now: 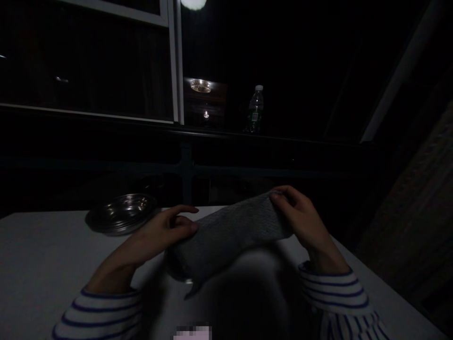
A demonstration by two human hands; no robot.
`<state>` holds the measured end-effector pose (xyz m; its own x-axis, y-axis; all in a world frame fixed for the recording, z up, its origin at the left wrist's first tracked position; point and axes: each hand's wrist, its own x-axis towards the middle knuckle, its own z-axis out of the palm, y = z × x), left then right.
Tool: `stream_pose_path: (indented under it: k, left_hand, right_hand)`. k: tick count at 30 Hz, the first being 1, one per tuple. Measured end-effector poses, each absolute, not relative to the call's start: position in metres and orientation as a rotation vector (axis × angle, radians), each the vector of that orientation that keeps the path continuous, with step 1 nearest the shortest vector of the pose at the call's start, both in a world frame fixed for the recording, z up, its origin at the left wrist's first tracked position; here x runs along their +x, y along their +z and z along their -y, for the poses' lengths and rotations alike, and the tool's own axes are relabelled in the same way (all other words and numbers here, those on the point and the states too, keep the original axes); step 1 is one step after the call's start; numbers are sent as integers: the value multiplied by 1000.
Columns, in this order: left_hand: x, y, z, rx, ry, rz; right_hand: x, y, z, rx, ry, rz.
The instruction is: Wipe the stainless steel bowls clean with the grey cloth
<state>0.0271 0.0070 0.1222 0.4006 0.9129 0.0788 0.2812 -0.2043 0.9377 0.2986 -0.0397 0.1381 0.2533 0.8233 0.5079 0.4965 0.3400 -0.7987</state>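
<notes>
A grey woven cloth [237, 231] is stretched slantwise between my two hands, above the white table. My right hand [300, 212] pinches its upper right corner between thumb and fingers. At the cloth's left end is my left hand [166, 226], its thumb pressed on the fabric and its index finger reaching out above it. The cloth's lower left corner hangs down in a point. Beneath that end, partly covered, shows a dark, shiny curved edge [177, 267], which looks like a metal bowl. The dim light hides how the left fingers sit under the cloth.
Several nested metal bowls [120, 212] stand on the white table [42, 255] at the back left. Beyond the table's far edge, a clear plastic bottle [255, 108] with a green label stands on a dark ledge by the window. A patterned curtain [406, 203] hangs at right.
</notes>
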Motion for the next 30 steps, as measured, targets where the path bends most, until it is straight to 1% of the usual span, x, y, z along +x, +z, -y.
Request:
stream_pose_path:
  k: [5,9,14,17,21,26,30]
  left_hand:
    - [49,123,5,1783,601,-967]
    - [67,121,15,1758,599,-829]
    - [74,118,19,1697,566,-816]
    - [75,117,19,1644,543,-777]
    - [78,110,20,1676,583,-767]
    - [79,105,14,1719,638,-906]
    - [76,109,6,1680,790,-1048]
  right_hand:
    - [288,141,46,-1257,311,1487]
    - [281,143,53,-1250,232,1563]
    - [279,144,55,-1261,138,1606]
    - [278,143,57,-1293,20,1603]
    - [274,143,60,-1303,-107,1640]
    - [275,144,64,-1282,-200,1651]
    - [276,147,69,-1235,-161,1696]
